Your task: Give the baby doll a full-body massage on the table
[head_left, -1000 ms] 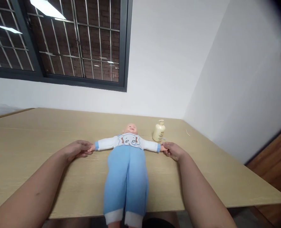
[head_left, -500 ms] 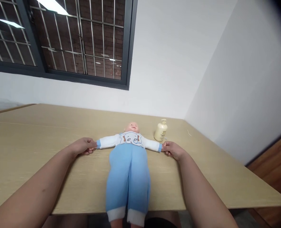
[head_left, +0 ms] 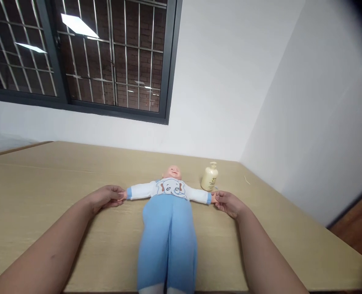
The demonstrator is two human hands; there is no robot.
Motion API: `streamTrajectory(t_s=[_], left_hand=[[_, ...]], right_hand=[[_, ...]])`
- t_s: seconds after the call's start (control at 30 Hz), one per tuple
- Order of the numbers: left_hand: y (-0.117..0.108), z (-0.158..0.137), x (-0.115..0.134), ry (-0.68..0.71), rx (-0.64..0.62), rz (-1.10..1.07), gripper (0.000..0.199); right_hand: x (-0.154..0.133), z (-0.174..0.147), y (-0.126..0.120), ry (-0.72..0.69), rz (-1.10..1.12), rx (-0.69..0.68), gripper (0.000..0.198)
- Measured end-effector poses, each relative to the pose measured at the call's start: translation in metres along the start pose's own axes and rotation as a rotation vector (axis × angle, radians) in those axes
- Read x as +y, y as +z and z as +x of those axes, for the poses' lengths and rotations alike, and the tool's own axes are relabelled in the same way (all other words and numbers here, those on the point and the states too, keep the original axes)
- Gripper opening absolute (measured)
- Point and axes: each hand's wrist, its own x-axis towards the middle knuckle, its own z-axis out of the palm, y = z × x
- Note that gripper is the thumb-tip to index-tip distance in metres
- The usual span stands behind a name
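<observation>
A baby doll (head_left: pixel 169 220) lies on its back on the table, head away from me, dressed in blue trousers and a white top with an elephant print. Its arms are stretched out to both sides. My left hand (head_left: pixel 108 197) pinches the doll's hand at the left, just past the blue cuff. At the right, my right hand (head_left: pixel 228 203) has its fingers closed around the doll's other hand. The lower ends of the doll's legs are cut off by the bottom of the view.
A pale yellow pump bottle (head_left: pixel 209 178) stands just beyond my right hand. On the wooden table (head_left: pixel 77 163) a thin whitish strip (head_left: pixel 246 180) lies at the right. Behind are a white wall and a barred window (head_left: pixel 113 57).
The whole scene sits slightly lower in view as the camera tilted up. Both hands keep hold of the doll's hands, and its arms stay spread.
</observation>
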Motion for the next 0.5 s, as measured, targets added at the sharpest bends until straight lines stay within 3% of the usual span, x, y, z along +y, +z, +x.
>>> streamTrajectory(t_s=[0.2, 0.33, 0.5], left_hand=[[0.004, 0.006, -0.004, 0.057, -0.021, 0.109, 0.035], [0.002, 0.016, -0.01, 0.073, -0.003, 0.123, 0.038], [-0.002, 0.023, -0.017, 0.114, 0.091, 0.033, 0.032]], right_hand=[[0.001, 0.002, 0.004, -0.017, -0.108, 0.01, 0.032], [0.003, 0.007, 0.008, -0.038, -0.214, 0.102, 0.04], [0.006, 0.011, 0.009, -0.094, -0.134, 0.126, 0.039]])
